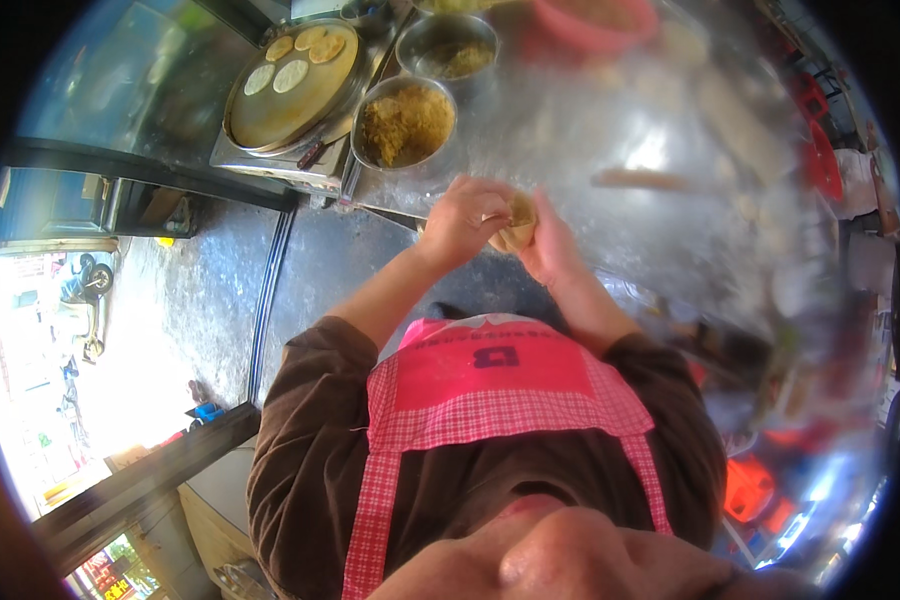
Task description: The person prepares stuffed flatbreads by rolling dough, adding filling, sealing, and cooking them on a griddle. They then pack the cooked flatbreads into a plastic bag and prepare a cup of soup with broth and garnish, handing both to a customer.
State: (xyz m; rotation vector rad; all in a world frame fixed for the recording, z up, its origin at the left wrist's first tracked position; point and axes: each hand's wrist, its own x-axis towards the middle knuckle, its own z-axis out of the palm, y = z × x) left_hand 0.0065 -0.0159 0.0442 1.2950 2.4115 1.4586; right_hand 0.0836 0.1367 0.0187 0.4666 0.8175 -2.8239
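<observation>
A piece of dough with brownish filling showing at its top is held between my two hands, above the near edge of the worktop. My left hand has its fingers bent over the dough's upper rim. From the other side, my right hand cups it. Just beyond my left hand stands a metal bowl of shredded yellow-brown filling. A blurred wooden stick, perhaps a rolling pin, lies on the metal worktop to the right.
At the far left, a round griddle carries several flat cakes, some pale, some browned. A dark-red handle rests at its near side. Behind the filling stands a second metal bowl. A pink basin sits at the back.
</observation>
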